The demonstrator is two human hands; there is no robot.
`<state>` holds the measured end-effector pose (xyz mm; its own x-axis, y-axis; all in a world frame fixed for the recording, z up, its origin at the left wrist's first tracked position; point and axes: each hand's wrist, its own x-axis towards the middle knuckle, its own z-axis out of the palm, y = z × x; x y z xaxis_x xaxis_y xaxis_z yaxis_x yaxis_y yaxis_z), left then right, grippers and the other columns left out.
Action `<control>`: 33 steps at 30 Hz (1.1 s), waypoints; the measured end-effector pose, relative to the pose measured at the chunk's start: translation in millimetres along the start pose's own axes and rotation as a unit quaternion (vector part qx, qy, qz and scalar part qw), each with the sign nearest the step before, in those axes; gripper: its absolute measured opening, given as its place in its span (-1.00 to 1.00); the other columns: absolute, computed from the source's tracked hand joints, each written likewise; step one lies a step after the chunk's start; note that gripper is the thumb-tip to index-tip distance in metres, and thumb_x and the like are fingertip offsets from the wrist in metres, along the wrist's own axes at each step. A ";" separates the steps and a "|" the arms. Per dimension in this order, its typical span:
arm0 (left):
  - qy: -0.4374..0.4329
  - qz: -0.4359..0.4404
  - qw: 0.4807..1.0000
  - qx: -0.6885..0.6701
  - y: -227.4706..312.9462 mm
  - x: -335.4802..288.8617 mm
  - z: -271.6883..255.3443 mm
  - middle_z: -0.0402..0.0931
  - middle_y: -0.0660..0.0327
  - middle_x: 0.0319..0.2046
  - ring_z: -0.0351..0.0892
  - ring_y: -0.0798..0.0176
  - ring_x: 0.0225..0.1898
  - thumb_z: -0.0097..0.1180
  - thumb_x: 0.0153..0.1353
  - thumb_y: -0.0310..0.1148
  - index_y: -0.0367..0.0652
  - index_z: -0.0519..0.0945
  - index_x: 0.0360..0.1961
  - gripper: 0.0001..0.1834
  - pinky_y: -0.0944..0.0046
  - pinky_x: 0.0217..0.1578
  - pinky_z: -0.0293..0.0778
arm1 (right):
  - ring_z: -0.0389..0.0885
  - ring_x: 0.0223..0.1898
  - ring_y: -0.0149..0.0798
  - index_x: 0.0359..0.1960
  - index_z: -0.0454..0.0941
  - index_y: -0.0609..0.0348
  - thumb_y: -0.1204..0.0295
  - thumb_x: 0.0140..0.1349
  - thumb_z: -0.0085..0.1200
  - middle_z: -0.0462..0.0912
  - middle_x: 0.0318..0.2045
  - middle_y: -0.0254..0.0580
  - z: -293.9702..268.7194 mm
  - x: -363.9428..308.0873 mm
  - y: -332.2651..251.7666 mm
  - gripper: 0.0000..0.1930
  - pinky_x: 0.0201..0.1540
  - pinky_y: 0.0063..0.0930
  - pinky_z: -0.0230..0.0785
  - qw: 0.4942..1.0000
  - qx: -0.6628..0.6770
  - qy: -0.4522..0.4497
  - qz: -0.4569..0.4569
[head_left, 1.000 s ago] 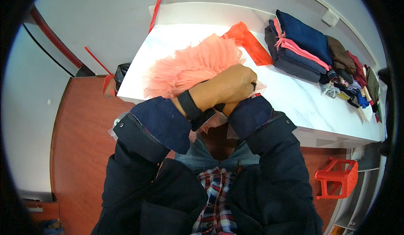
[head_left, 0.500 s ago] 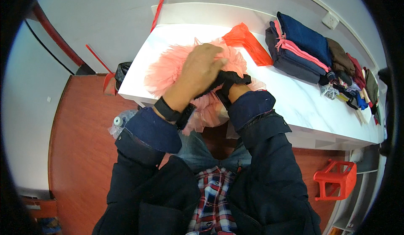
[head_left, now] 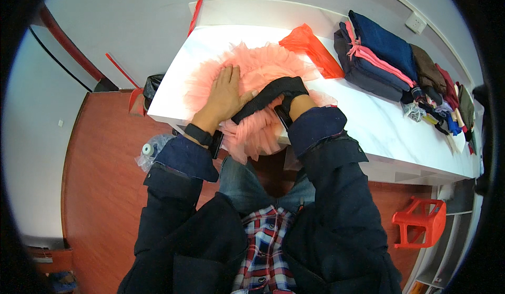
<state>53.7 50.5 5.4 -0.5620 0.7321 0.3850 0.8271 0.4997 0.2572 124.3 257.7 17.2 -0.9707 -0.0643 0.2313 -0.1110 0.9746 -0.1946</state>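
A peach-pink tulle skirt (head_left: 263, 60) with a wide black waistband (head_left: 268, 95) is spread over the near left part of the white table (head_left: 363, 125). Part of its ruffled tulle droops over the front edge. My left hand (head_left: 225, 95) lies flat on the tulle, fingers stretched out and thumb beside the waistband. My right hand (head_left: 300, 105) reaches in at the waistband's right end; only the wrist area shows, and the black band and tulle hide its fingers.
Behind the skirt lies an orange-red plastic bag (head_left: 314, 49). Folded dark clothes (head_left: 381, 52) and a heap of small garments (head_left: 442, 110) occupy the table's right side. A red stool (head_left: 419, 221) stands below right; a black-lined bin (head_left: 153, 87) is beside the table's left end.
My left hand has moved left and down off the waistband and flattened on the tulle. The black waistband now shows as a broad strip, and the tulle lies more spread out.
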 end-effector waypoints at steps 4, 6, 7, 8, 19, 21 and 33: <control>-0.045 -0.012 0.999 -0.027 -2.2 4.1 -2.4 0.06 -0.40 0.50 -0.02 -0.36 0.56 0.11 0.32 0.31 -0.52 0.08 0.52 0.14 -0.13 0.53 -0.03 | 0.64 0.12 0.05 0.05 0.69 0.01 0.28 0.48 -0.04 0.71 0.07 -0.05 -7.6 -5.6 -4.8 -0.71 0.23 -0.12 0.41 1.000 0.011 -0.020 -0.002; -0.062 -0.017 0.997 -0.033 -0.7 3.5 -4.1 0.01 -0.39 0.52 -0.06 -0.36 0.58 0.08 0.31 0.37 -0.50 0.03 0.54 0.19 -0.14 0.54 -0.07 | 0.64 0.12 0.05 0.05 0.69 0.01 0.27 0.48 -0.04 0.71 0.07 -0.05 -12.5 -12.4 -7.3 -0.71 0.23 -0.12 0.41 0.999 0.013 -0.032 -0.009; -0.068 -0.019 0.997 -0.030 0.3 2.8 -4.2 0.00 -0.38 0.53 -0.08 -0.35 0.58 0.07 0.31 0.38 -0.49 0.01 0.55 0.20 -0.13 0.55 -0.09 | 0.64 0.12 0.05 0.05 0.69 0.01 0.27 0.48 -0.04 0.71 0.07 -0.05 -14.0 -18.1 -9.0 -0.71 0.23 -0.12 0.41 0.999 0.015 -0.037 -0.013; -0.088 -0.027 0.995 -0.025 1.5 2.4 -4.0 -0.02 -0.38 0.53 -0.10 -0.35 0.59 0.07 0.31 0.39 -0.49 0.00 0.55 0.21 -0.13 0.56 -0.10 | 0.64 0.12 0.05 0.05 0.69 0.01 0.27 0.48 -0.04 0.71 0.07 -0.06 -16.0 -22.6 -10.1 -0.71 0.23 -0.12 0.41 0.999 0.016 -0.041 -0.016; -0.057 -0.042 0.995 -0.068 10.9 5.9 -16.0 -0.01 -0.40 0.52 -0.08 -0.37 0.58 0.25 0.23 0.27 -0.49 0.03 0.54 0.20 -0.14 0.55 -0.11 | 0.71 -0.35 0.12 -0.25 0.67 0.14 0.26 0.44 0.07 0.72 -0.34 0.02 -58.1 -112.2 -20.3 -0.77 -0.29 0.02 0.52 0.997 -0.014 0.024 -0.078; 0.002 -0.015 0.998 -0.066 23.4 2.0 -28.5 0.02 -0.39 0.51 -0.06 -0.36 0.57 0.33 0.19 0.21 -0.49 0.06 0.53 0.20 -0.17 0.54 -0.08 | 0.71 -0.35 0.13 -0.27 0.66 0.16 0.23 0.45 0.08 0.72 -0.34 0.04 -86.3 -135.1 -26.8 -0.74 -0.31 0.05 0.51 0.993 0.037 0.101 -0.045; -0.016 0.139 0.977 0.161 49.7 -62.2 -10.5 0.35 -0.05 0.42 0.28 -0.15 0.46 0.25 0.28 -0.17 -0.24 0.43 0.40 -0.30 -0.16 0.45 0.16 | 0.63 0.06 -0.06 -0.04 0.59 0.18 0.42 0.21 0.12 0.66 -0.10 -0.15 -39.2 -135.2 21.1 -0.72 0.06 -0.20 0.43 0.989 -0.102 0.014 -0.103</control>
<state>129.8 25.0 3.5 -0.3196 0.8716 0.3718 0.9068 0.3951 -0.1468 261.5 295.4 19.1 -0.9254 -0.2623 0.2737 -0.2571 0.9648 0.0552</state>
